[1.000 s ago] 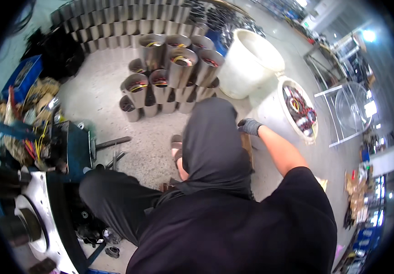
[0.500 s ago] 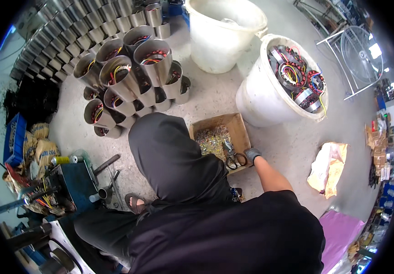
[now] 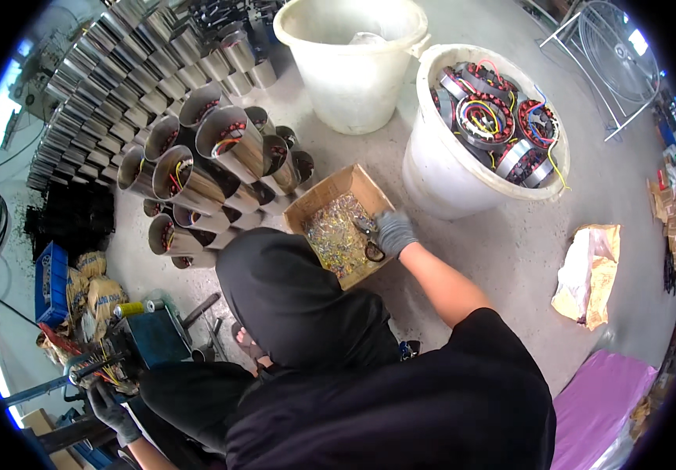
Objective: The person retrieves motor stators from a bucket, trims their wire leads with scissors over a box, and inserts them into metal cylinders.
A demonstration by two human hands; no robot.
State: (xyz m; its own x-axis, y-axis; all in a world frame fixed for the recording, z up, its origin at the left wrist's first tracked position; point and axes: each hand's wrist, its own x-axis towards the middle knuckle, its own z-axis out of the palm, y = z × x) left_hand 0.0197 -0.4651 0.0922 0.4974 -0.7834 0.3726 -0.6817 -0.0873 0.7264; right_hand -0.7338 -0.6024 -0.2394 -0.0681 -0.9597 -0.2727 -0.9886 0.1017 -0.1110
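My right hand [image 3: 394,233], in a grey glove, is closed over the right corner of a cardboard box [image 3: 369,188]. Inside the box lies a layer of small multicoloured scraps [image 3: 336,227]. Dark-handled scissors [image 3: 374,251] rest there beside my right fingers, one handle loop showing and the rest partly covered by the hand. At the lower left my left hand [image 3: 113,413], also gloved in grey, is raised with its fingers stretched out near a metal bar of a machine [image 3: 48,388]. Nothing shows in it.
White buckets stand ahead, one [image 3: 346,86] holding a clear bag, the other [image 3: 447,176] heaped with wound stators [image 3: 485,121]. Stacked metal cylinders [image 3: 185,176] rise at the left, some with coils inside. A torn paper sack [image 3: 587,274] lies right, a fan [image 3: 616,47] beyond.
The box has shifted left and turned, with the scissors in it. My right hand has moved from its outer side onto the corner. My left hand has come into view.
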